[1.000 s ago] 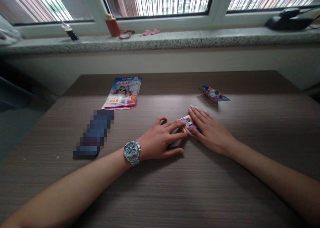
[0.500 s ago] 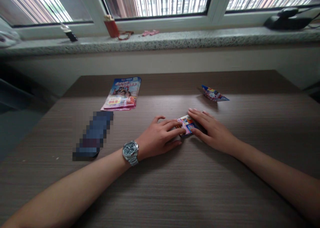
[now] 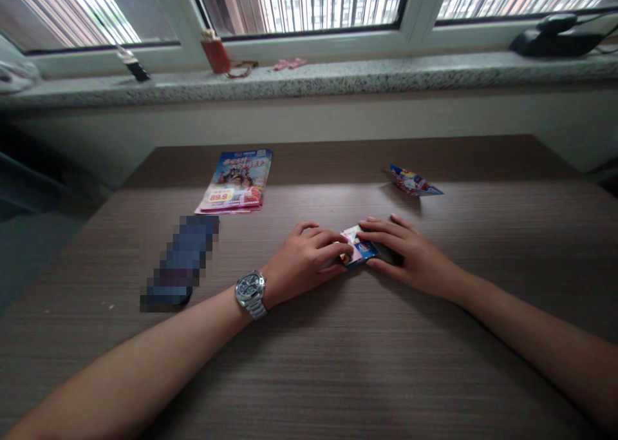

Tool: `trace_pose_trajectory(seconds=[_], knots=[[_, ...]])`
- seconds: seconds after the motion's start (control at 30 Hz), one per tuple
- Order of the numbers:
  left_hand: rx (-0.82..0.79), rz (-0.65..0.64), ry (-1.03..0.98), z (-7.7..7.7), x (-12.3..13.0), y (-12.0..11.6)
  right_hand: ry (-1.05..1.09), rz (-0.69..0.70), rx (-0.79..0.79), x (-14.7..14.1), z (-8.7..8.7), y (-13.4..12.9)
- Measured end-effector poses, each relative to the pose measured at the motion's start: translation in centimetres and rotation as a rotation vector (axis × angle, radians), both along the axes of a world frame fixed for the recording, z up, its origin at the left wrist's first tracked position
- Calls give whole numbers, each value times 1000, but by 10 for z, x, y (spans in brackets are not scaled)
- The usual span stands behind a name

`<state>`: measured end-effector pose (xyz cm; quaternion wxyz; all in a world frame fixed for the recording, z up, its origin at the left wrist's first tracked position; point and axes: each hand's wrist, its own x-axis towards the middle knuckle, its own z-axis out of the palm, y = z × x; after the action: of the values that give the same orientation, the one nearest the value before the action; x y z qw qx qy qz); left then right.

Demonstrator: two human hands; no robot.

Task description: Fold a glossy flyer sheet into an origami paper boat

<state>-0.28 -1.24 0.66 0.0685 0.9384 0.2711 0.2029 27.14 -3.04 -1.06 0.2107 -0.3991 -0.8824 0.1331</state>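
A small folded flyer (image 3: 363, 252), printed in pink, blue and white, lies on the table between my hands. My left hand (image 3: 313, 259), with a metal watch (image 3: 251, 286) at the wrist, holds its left side; the fingers are bent over the top and the thumb is by the lower edge. Over at its right edge, my right hand (image 3: 410, 253) has its fingers stretched and apart, the fingertips touching the paper and the thumb near the lower right corner. The fingers hide part of the flyer. Beyond my right hand sits another folded paper piece (image 3: 414, 181), pointed at its ends.
A stack of flyers (image 3: 236, 179) lies at the back left of the table (image 3: 309, 375). A blurred-out dark flat object (image 3: 181, 263) is left of my left hand. The stone windowsill (image 3: 362, 79) holds a red case (image 3: 215, 53) and a black device (image 3: 555, 37).
My right fingers have drawn back slightly toward me and spread, and my left fingers have shifted a little. More of the blue corner of the folded flyer shows.
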Motion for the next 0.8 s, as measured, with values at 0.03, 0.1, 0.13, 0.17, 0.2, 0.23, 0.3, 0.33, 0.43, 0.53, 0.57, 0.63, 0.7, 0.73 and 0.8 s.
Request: trace_pose_trajectory(seconds=[0.03, 0.1, 0.13, 0.17, 0.2, 0.23, 0.3, 0.33, 0.43, 0.53, 0.57, 0.63, 0.7, 0.73, 0.8], knots=[[0, 3, -2, 0, 0, 0, 6, 3, 2, 0, -1, 0], [-3, 8, 1, -1, 0, 1, 26, 12, 4, 1, -2, 1], [-5, 9, 4, -1, 0, 1, 38, 19, 3, 1, -2, 1], [-7, 9, 7, -1, 0, 1, 50, 27, 2, 1, -2, 1], [-8, 7, 9, -1, 0, 1, 60, 34, -1, 1, -2, 1], [-9, 5, 9, -1, 0, 1, 70, 38, -3, 1, -2, 1], [-14, -4, 4, 0, 0, 0, 88, 40, -12, 0, -1, 2], [-18, -9, 0, 0, 0, 0, 100, 38, -15, 0, -1, 2], [-38, -20, -12, 2, 0, 0, 152, 35, -29, -1, 1, 1], [-61, -29, -25, 4, 0, 0, 206, 33, -47, -1, 3, 0], [-62, -30, -34, 4, 0, -1, 220, 30, -53, -2, 4, -1], [-48, -20, -70, 4, 0, -1, 242, 17, -60, -2, 6, -2], [-14, 4, -123, 3, 0, 0, 258, 2, -72, -2, 8, -2], [3, 16, -147, 3, 0, 0, 264, -5, -78, -2, 9, -3], [31, 38, -178, 3, 0, 0, 271, -17, -87, -2, 11, -4]])
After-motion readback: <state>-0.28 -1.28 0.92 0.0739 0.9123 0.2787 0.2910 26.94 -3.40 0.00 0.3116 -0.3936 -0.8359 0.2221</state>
